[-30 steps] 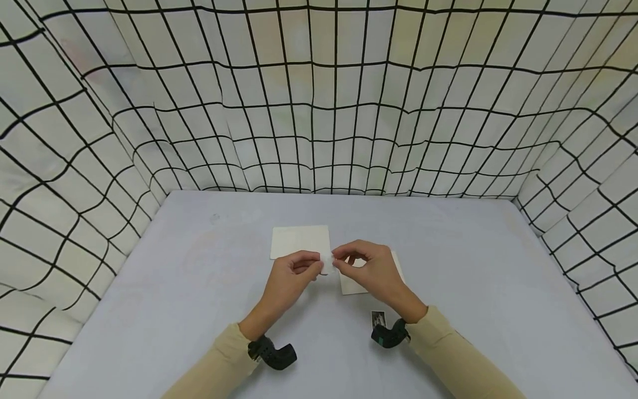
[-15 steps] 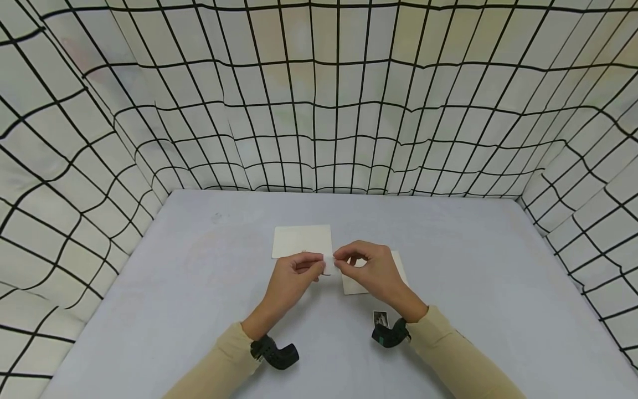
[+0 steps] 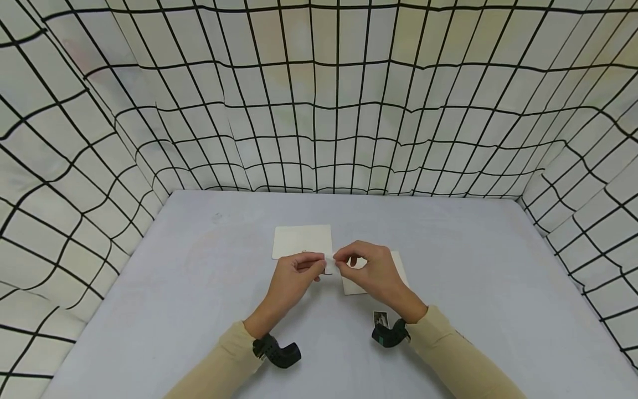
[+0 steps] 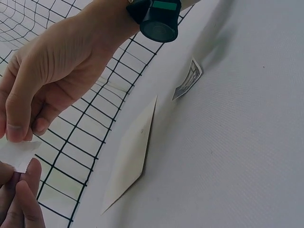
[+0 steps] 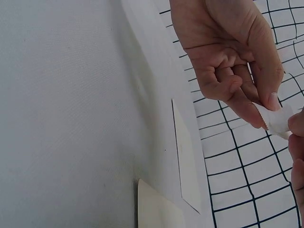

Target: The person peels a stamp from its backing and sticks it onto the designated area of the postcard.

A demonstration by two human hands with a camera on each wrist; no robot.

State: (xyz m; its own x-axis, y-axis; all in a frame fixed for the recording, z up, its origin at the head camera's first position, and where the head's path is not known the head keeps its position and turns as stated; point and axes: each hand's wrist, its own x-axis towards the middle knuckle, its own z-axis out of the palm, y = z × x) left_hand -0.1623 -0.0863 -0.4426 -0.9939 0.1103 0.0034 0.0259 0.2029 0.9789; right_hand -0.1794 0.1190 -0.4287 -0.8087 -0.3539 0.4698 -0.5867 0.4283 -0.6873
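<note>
Prob. partway: white strip (image 3: 329,265) (jagged edge) is in hand, up in the air by the near R corner of the far card (image 3: 302,239), L hand (image 3: 296,279) & R hand (image 3: 371,270) each pinching it btwn thumb & fingers. Not yet done, as far as shown: strip's on nothing, & far card, near card (image 3: 351,286) (nearer & to R of it) & photo (image 3: 380,317) (further that way) lie apart.

My right hand (image 3: 368,271) hid part of the nearer card (image 3: 352,286). The near edge of the tabletop (image 3: 189,288) was cut off; toward it, my wrist camera (image 3: 387,336) covered part of a photo (image 3: 381,318) too small to make out. My fingertips (image 5: 273,99) masked parts of the white slip (image 5: 277,118).
</note>
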